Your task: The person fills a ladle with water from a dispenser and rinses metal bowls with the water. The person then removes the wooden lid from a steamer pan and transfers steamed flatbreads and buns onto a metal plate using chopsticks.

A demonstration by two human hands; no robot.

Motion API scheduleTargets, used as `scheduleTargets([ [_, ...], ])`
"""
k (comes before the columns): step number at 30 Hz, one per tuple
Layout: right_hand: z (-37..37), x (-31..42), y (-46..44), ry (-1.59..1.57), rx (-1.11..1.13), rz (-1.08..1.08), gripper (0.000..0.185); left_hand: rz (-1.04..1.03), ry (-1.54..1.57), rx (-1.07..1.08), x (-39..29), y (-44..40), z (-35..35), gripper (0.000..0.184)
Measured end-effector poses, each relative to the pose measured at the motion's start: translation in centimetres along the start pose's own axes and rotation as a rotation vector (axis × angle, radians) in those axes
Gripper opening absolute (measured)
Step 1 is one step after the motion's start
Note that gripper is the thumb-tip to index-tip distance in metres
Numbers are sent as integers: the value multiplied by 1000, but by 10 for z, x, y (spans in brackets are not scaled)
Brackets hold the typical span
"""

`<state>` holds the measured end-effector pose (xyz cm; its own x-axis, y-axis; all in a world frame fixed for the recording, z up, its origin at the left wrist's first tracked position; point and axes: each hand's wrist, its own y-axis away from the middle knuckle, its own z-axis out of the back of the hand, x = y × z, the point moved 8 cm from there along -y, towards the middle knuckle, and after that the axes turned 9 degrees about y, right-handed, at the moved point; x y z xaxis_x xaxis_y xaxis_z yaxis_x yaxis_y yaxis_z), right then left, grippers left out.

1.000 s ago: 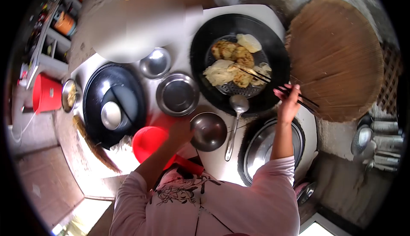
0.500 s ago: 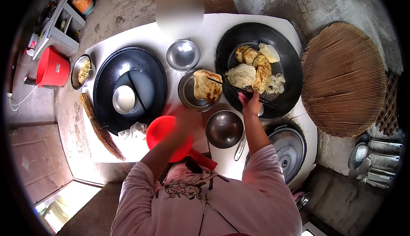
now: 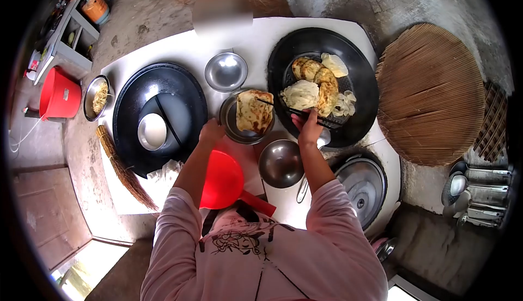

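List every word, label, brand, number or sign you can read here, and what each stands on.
No text can be read.
Pale label on the red bucket: too small to read.
Orange cylinder: any markings are too small and blurred.
Black print on the pink shirt: a line drawing, with no words I can make out.

from my remote seat i count two hands (image 3: 211,131), two woks (image 3: 360,75), four metal bowls (image 3: 280,163), one white bowl (image 3: 152,132), one pair of chopsticks (image 3: 266,102), one loose black stick (image 3: 168,120), one flatbread (image 3: 254,113) in a bowl, one lid (image 3: 362,186), one whisk broom (image 3: 122,170), one red bucket (image 3: 60,95), one red dipper (image 3: 223,181), one orange cylinder (image 3: 96,8) and one round slatted mat (image 3: 430,94). the overlapping food pieces (image 3: 301,95) i cannot number.
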<state>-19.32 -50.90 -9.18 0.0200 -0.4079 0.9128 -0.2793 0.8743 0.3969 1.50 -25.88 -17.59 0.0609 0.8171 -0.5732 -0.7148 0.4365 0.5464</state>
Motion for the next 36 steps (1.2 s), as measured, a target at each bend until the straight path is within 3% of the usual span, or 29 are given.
scheduleTargets([
  [6, 34, 60, 3, 80, -21, 200, 36, 86, 119, -26, 3, -1, -5, 36],
  [11, 122, 101, -32, 56, -263, 361, 32, -2, 214, 6, 24, -22, -18, 39],
  [14, 167, 88, -73, 174, -286, 376, 28, -30, 171, 32, 9, -14, -12, 38],
  [16, 165, 87, -77, 321, -245, 447, 25, -6, 190, 16, 10, -13, -9, 35],
  [20, 146, 66, -76, 281, -109, 395, 26, -9, 228, -20, 11, -12, -9, 30],
  [30, 93, 60, -50, 173, -242, 455, 29, 5, 210, -22, 5, -8, -7, 19],
  [33, 80, 79, -42, 676, -291, 774, 18, 3, 236, -23, 9, -11, -9, 18],
  [36, 64, 89, -33, 862, -259, 921, 14, -1, 239, -22, 14, -13, -9, 18],
])
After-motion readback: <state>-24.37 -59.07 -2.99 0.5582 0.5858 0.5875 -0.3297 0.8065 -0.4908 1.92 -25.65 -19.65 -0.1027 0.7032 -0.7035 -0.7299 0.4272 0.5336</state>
